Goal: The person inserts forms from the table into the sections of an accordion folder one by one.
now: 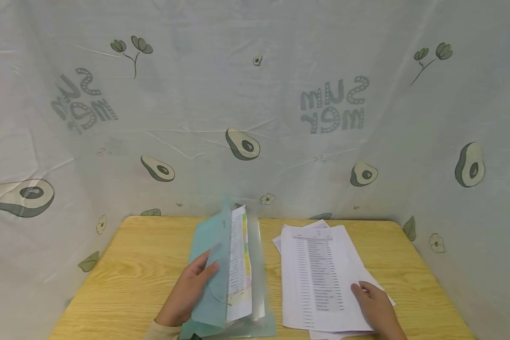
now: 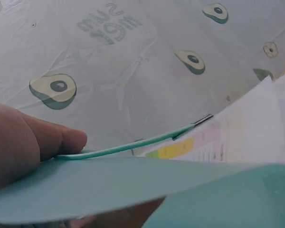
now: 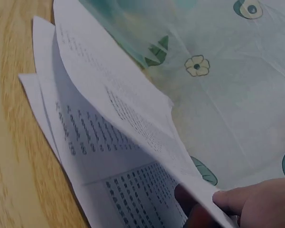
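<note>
My left hand pinches the raised front cover of a light blue-green plastic folder, thumb on one face and fingers behind. A thin green elastic cord with a metal tip runs by the thumb in the left wrist view. Inside the folder stand printed sheets with yellow and green rows. To the right, my right hand grips the right edge of a printed sheet between thumb and fingers. The right wrist view shows this sheet lifted and bent above other printed papers.
Folder and papers are on a light wooden table. Behind the table and along its sides hangs a pale sheet printed with avocados, flowers and lettering. Wood shows between the folder and the paper pile.
</note>
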`<action>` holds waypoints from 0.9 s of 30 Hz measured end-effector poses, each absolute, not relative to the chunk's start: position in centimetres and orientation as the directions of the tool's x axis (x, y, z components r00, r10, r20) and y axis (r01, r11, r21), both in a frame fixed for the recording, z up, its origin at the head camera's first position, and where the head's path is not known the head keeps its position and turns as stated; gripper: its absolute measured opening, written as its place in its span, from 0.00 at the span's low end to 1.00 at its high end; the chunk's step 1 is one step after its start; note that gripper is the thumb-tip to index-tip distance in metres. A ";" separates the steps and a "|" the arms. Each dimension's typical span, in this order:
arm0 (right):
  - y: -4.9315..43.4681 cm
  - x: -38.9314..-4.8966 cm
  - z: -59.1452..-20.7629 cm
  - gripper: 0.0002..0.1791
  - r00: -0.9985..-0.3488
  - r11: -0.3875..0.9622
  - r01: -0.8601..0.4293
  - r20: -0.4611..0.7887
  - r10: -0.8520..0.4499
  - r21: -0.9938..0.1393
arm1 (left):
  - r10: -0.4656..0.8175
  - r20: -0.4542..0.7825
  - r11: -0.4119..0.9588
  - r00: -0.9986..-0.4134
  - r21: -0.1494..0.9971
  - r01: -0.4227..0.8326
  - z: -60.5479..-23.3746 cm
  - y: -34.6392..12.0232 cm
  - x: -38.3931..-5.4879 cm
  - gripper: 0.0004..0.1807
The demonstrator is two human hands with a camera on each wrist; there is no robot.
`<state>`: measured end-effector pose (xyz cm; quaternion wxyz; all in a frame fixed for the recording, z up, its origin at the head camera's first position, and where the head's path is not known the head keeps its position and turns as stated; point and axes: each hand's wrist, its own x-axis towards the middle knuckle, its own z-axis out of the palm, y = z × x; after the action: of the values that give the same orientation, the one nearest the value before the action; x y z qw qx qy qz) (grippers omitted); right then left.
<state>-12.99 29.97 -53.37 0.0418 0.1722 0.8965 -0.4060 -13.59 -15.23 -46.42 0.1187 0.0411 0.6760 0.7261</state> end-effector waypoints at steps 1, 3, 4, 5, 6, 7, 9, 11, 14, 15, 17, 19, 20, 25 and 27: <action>29.9 -13.0 -53.4 0.34 -0.935 0.605 0.346 -0.213 0.282 -0.717 | 0.234 -0.103 -0.053 -0.967 0.992 -0.119 -46.3 -15.2 -13.7 0.33; 29.8 -13.0 -53.4 0.33 -0.930 0.581 0.354 -0.212 0.299 -0.733 | 0.242 -0.108 -0.039 -0.964 0.992 -0.121 -46.1 -15.3 -13.8 0.34; 29.7 -13.0 -53.4 0.33 -0.926 0.568 0.362 -0.214 0.312 -0.739 | 0.246 -0.106 -0.028 -0.963 0.993 -0.117 -46.0 -15.3 -13.8 0.34; 29.6 -13.0 -53.3 0.34 -0.920 0.549 0.371 -0.218 0.325 -0.749 | 0.250 -0.104 -0.018 -0.963 0.993 -0.113 -45.9 -15.3 -13.8 0.34; 29.5 -13.0 -53.3 0.35 -0.914 0.531 0.380 -0.221 0.340 -0.758 | 0.253 -0.102 -0.011 -0.962 0.994 -0.108 -45.8 -15.4 -13.9 0.34; 29.4 -12.9 -53.2 0.36 -0.908 0.510 0.390 -0.226 0.354 -0.767 | 0.255 -0.100 -0.006 -0.962 0.994 -0.105 -45.8 -15.4 -13.9 0.34; 29.3 -12.8 -53.1 0.38 -0.896 0.470 0.403 -0.235 0.377 -0.785 | 0.256 -0.100 0.000 -0.961 0.995 -0.103 -45.8 -15.5 -14.0 0.34; 29.2 -12.7 -52.9 0.38 -0.889 0.456 0.405 -0.224 0.399 -0.793 | 0.254 -0.104 0.000 -0.962 0.994 -0.107 -45.9 -15.6 -14.1 0.35; 29.1 -12.6 -52.8 0.36 -0.888 0.461 0.392 -0.195 0.417 -0.796 | 0.258 -0.107 -0.001 -0.960 0.994 -0.111 -46.3 -15.7 -14.2 0.35; 29.0 -12.6 -52.7 0.35 -0.887 0.465 0.389 -0.187 0.422 -0.795 | 0.262 -0.107 -0.002 -0.959 0.994 -0.111 -46.3 -15.7 -14.2 0.35; 28.9 -12.6 -52.6 0.35 -0.885 0.471 0.388 -0.176 0.431 -0.793 | 0.277 -0.108 -0.012 -0.955 0.993 -0.116 -46.5 -15.8 -14.3 0.35; 28.8 -12.5 -52.4 0.35 -0.881 0.468 0.389 -0.171 0.442 -0.794 | 0.294 -0.109 -0.027 -0.950 0.992 -0.122 -46.5 -15.8 -14.3 0.35; 28.8 -12.5 -52.3 0.35 -0.880 0.467 0.384 -0.163 0.446 -0.796 | 0.301 -0.110 -0.036 -0.947 0.991 -0.126 -46.4 -15.8 -14.3 0.35; 28.5 -12.1 -51.7 0.33 -0.872 0.443 0.362 -0.130 0.472 -0.820 | 0.306 -0.109 -0.045 -0.946 0.991 -0.128 -46.2 -15.9 -14.2 0.36; 28.4 -12.0 -51.4 0.32 -0.870 0.432 0.353 -0.121 0.478 -0.830 | 0.298 -0.107 -0.037 -0.949 0.992 -0.123 -46.2 -15.9 -14.2 0.36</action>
<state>-12.03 28.39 -51.45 -0.0664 0.2464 0.8434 -0.4728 -14.15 -15.91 -46.19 0.1468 0.0644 0.6781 0.7172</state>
